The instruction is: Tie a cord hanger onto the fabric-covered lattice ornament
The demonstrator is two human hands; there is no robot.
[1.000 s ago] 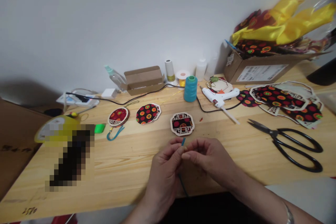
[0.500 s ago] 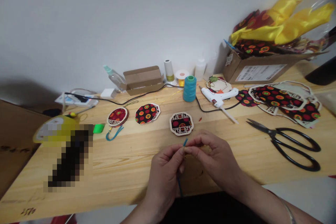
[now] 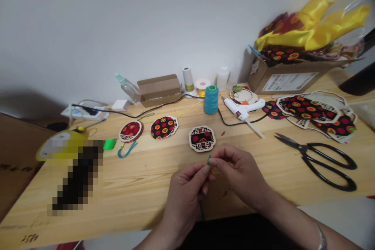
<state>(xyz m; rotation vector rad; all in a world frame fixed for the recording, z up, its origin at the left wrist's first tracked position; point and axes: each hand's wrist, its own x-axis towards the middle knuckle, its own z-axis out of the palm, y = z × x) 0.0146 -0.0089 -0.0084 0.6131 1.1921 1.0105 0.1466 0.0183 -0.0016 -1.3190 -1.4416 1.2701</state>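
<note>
Near the front edge of the table, my left hand point(image 3: 189, 185) and my right hand point(image 3: 236, 172) meet fingertip to fingertip. Between them they pinch a thin blue cord point(image 3: 209, 159); a short end pokes up at the fingertips, and another length hangs below my left hand. Just beyond my hands lies a wooden-framed ornament point(image 3: 202, 138) with dark patterned fabric inside. Left of it is an octagonal patterned piece point(image 3: 164, 127), then a round ornament point(image 3: 131, 131) with a blue cord loop point(image 3: 127, 150).
Black-handled scissors point(image 3: 319, 160) lie at right. Behind them are a white glue gun point(image 3: 244, 107), a teal thread spool point(image 3: 211, 100), stacked fabric pieces point(image 3: 310, 109) and a cardboard box point(image 3: 287, 80) with yellow cloth. A black cable point(image 3: 158, 110) crosses the back; a green object point(image 3: 109, 144) sits left.
My right fingertips have shifted slightly up and right from my left thumb, and the short cord end now sits between the two pinches. The table items stay put.
</note>
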